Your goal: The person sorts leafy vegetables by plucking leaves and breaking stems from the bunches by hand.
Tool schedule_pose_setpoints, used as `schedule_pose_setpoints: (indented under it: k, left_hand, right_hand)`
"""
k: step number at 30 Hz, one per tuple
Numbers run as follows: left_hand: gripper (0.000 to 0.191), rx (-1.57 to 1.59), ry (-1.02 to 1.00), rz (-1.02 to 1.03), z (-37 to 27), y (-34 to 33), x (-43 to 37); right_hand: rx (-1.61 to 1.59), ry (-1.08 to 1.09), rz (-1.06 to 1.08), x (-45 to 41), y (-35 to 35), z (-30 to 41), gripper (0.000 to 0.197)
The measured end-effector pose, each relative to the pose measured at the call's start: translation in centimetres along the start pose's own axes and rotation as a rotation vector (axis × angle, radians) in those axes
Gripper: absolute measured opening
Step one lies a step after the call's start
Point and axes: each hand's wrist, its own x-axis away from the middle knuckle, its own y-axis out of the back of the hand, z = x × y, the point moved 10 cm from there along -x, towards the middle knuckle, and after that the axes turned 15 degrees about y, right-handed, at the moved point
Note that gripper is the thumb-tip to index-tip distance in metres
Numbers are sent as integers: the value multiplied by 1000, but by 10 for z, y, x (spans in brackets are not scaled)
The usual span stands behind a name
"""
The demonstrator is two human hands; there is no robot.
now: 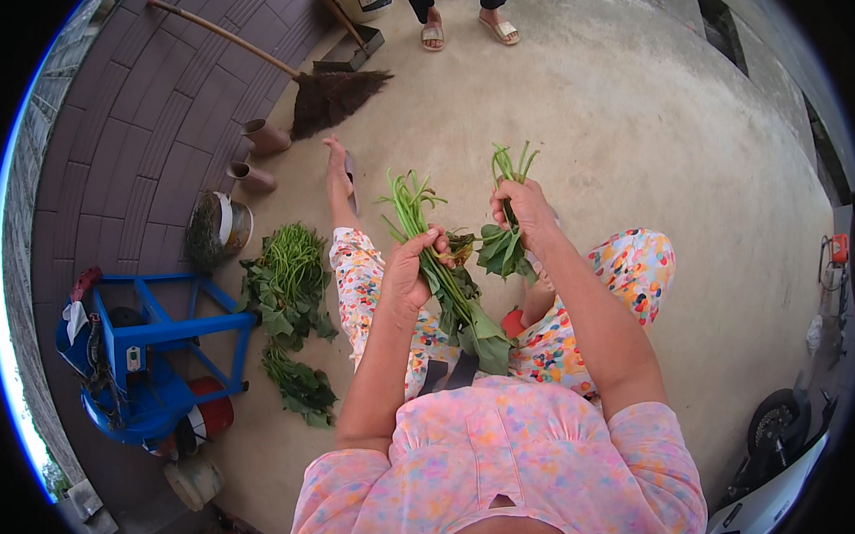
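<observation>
My left hand (412,267) grips a long bunch of leafy green stems (464,301), stem ends pointing away from me and broad leaves hanging over my lap. A smaller bunch of the same greens (503,250) is held in my right hand (526,210), its stems sticking up past my fingers and its leaves below. Between the two hands are some yellowed, withered leaves (461,246). On the floor to my left lies a large pile of greens (290,279), with a smaller bunch (301,388) nearer to me.
Left of the piles stands a blue metal frame machine (175,331). Beyond it are a bucket (237,228), brown boots (266,138), a broom (333,101) and a dustpan (349,51) by the tiled wall. Another person's sandalled feet (432,37) are ahead. A wheel (775,424) shows at lower right.
</observation>
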Motion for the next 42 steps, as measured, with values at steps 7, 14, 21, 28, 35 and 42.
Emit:
schedule_pose_setpoints:
  k: [7, 14, 21, 28, 35, 42]
  left_hand:
    - [14, 52, 42, 108, 5, -12, 0]
    - [20, 54, 50, 113, 5, -12, -1]
    - [24, 45, 28, 71, 5, -12, -3]
    - [21, 27, 69, 96, 12, -11, -6]
    - [19, -84, 80, -18, 21, -13, -4]
    - [18, -217, 66, -47, 27, -23, -4]
  right_hand:
    - [-68, -11, 22, 3, -10, -3, 6]
    - [10, -76, 97, 11, -21, -9, 11]
    - [79, -66, 148, 15, -25, -22, 15]
    - [127, -49, 181, 17, -30, -28, 13]
    - [51, -69, 200, 25, -40, -27, 14]
    - [-66, -108, 167, 22, -35, -35, 17]
